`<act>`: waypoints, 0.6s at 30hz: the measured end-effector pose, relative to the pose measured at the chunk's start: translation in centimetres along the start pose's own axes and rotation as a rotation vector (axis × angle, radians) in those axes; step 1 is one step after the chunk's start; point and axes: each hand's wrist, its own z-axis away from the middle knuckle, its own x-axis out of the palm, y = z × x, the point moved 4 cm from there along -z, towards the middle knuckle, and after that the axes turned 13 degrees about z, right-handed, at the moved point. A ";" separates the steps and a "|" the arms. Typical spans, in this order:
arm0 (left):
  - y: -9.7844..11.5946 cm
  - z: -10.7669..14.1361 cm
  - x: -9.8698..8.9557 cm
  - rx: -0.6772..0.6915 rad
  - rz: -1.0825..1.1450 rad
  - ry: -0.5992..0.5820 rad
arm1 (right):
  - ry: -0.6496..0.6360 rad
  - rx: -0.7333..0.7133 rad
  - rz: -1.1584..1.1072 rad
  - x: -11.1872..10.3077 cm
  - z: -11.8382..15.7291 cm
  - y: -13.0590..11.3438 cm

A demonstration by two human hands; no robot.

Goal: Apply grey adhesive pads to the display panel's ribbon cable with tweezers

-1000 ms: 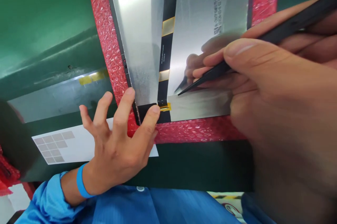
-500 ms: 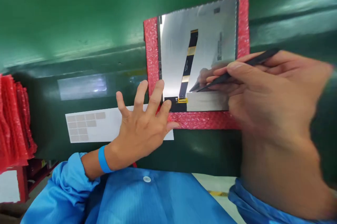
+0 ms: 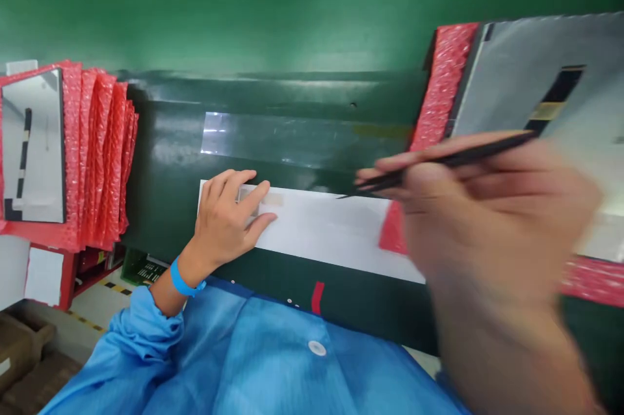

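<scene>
My left hand (image 3: 227, 220) lies palm down on a white sheet (image 3: 322, 226), fingers apart, covering part of its small grey-beige stickers (image 3: 273, 199). It holds nothing. My right hand (image 3: 487, 226), blurred by motion, grips black tweezers (image 3: 468, 153) with their tips pointing left over the sheet. Behind the right hand is a silvery display panel (image 3: 517, 57) with a black and gold flex cable (image 3: 550, 103). The panel rests on red bubble wrap (image 3: 448, 77), its right side cut off by the view's edge.
On the left stands a stack of red bubble-wrap sleeves (image 3: 100, 161) with another display panel (image 3: 43, 148) at its front. A clear film strip (image 3: 273, 142) lies on the green bench mat (image 3: 234, 25). Cardboard boxes (image 3: 24, 350) are on the floor at lower left.
The view has swung left. My left hand has left the panel's lower left corner for the sticker sheet. My right hand has carried the tweezers from the panel to above the sheet.
</scene>
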 end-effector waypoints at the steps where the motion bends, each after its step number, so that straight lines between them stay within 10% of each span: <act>1: 0.0 0.0 0.3 0.006 -0.012 -0.002 | -0.062 -0.007 0.009 2.1 0.6 0.0; 5: -0.4 0.0 0.8 0.032 -0.025 0.000 | -0.140 -0.048 0.085 6.0 1.7 1.4; 18: -1.2 -0.2 1.3 0.007 0.003 -0.019 | -0.155 -0.020 0.174 6.2 1.2 2.6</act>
